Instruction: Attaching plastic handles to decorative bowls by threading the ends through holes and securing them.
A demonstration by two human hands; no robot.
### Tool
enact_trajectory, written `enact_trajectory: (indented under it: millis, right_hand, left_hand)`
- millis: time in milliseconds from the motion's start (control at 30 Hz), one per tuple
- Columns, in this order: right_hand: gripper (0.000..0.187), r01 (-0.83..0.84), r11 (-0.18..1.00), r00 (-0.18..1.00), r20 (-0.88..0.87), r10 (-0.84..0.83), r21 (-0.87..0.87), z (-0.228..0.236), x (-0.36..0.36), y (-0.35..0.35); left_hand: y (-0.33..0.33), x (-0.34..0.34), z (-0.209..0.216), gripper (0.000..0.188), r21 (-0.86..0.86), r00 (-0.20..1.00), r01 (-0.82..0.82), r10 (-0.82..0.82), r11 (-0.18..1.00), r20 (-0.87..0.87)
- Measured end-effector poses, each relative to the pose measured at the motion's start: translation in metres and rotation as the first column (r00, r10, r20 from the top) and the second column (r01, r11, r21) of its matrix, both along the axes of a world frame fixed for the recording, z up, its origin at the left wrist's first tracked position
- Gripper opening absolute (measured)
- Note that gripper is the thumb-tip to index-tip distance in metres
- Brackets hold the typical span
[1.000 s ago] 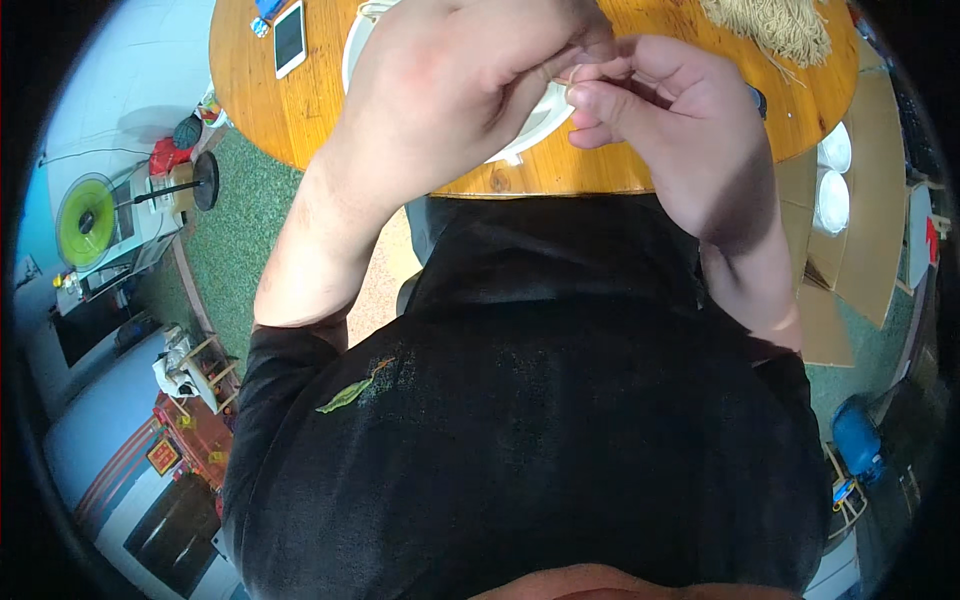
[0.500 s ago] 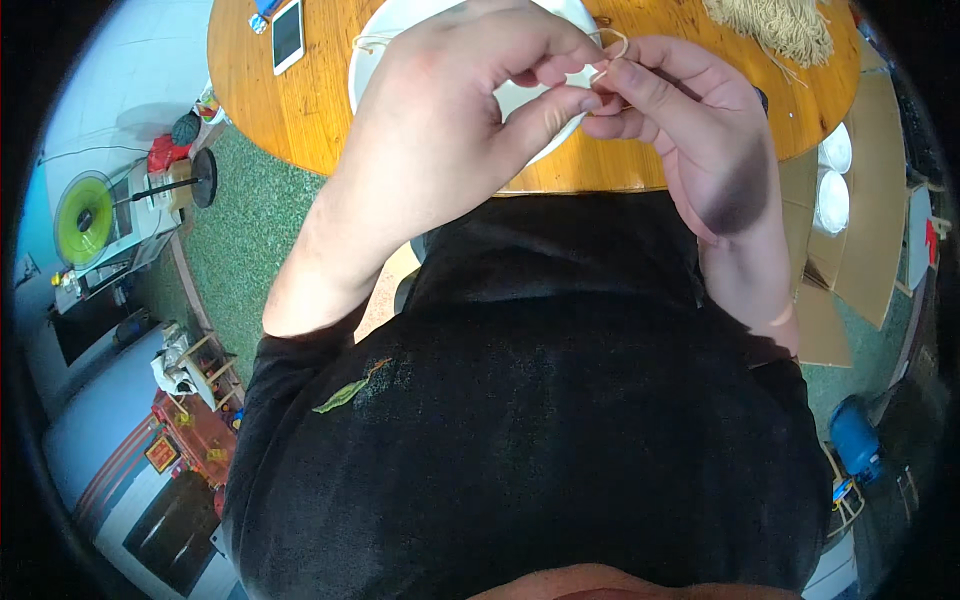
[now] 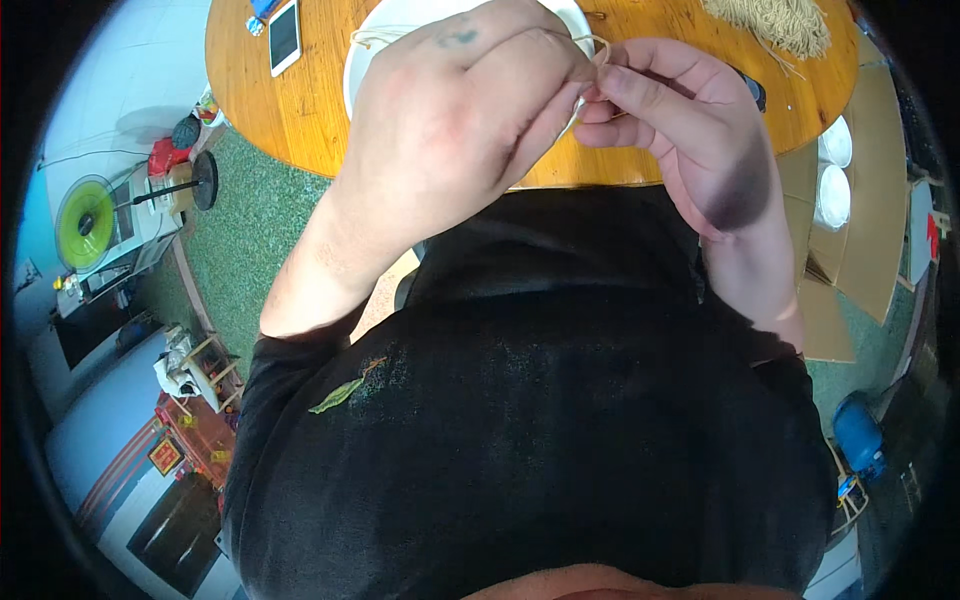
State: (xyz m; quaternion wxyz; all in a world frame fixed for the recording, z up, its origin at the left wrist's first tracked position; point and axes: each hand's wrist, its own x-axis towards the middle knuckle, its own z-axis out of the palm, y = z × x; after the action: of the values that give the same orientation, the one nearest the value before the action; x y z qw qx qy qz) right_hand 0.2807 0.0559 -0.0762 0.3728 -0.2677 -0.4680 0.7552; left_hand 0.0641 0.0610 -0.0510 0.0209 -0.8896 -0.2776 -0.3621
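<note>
A thin cream cord (image 3: 605, 44) loops up between my two hands, over the edge of a white plate or shallow bowl (image 3: 357, 65). My left hand (image 3: 465, 115) is turned back-up, its fingers closed together at the cord; its fingertips are partly hidden. Facing it, my right hand (image 3: 690, 110) pinches the cord between thumb and forefinger, the other fingers curled. The two sets of fingertips meet at the cord. More cord lies across the plate's left rim, behind my left hand.
The round wooden table (image 3: 290, 120) carries a white phone (image 3: 286, 40) at left, a bundle of cream cords (image 3: 775, 25) at far right and a dark object (image 3: 752, 90) behind my right hand. Cardboard (image 3: 865, 220) with white round containers (image 3: 832, 197) stands right; a green fan (image 3: 84, 222) is left.
My left hand has rolled over so its back faces up, and its thumb and fingers have closed together by the cord. My right hand keeps its pinch nearly in place.
</note>
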Motion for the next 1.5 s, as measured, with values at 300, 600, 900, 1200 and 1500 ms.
enact_trajectory:
  millis: [300, 600, 900, 1200, 1500]
  right_hand:
    - [0.021, 0.006, 0.992, 1.0, 0.01, -0.007, 0.127, -0.01, -0.003, -0.002]
    - [0.015, -0.022, 0.987, 0.982, 0.188, -0.008, 0.161, -0.003, 0.006, 0.007]
    - [0.013, -0.05, 0.809, 0.924, 0.335, -0.185, 0.586, 0.003, 0.001, 0.006]
    - [0.019, -0.011, 0.212, 0.774, 0.143, -0.617, 0.977, -0.003, -0.018, 0.009]
    - [0.025, 0.218, -0.021, 0.778, -0.187, -0.599, 0.976, -0.038, -0.03, 0.019]
  left_hand:
    - [-0.007, -0.014, -0.004, 0.025, -0.321, 0.716, 0.553, -0.241, 0.769, 0.655]
    - [-0.01, -0.009, 0.011, 0.024, -0.306, 0.785, 0.465, -0.226, 0.831, 0.577]
    - [-0.003, -0.008, -0.007, 0.025, -0.286, 0.741, 0.523, -0.263, 0.803, 0.617]
    - [-0.006, -0.018, -0.01, 0.021, -0.295, 0.747, 0.512, -0.249, 0.807, 0.617]
    - [-0.037, -0.01, 0.044, 0.02, -0.888, 0.863, 0.133, 0.389, 0.44, 0.322]
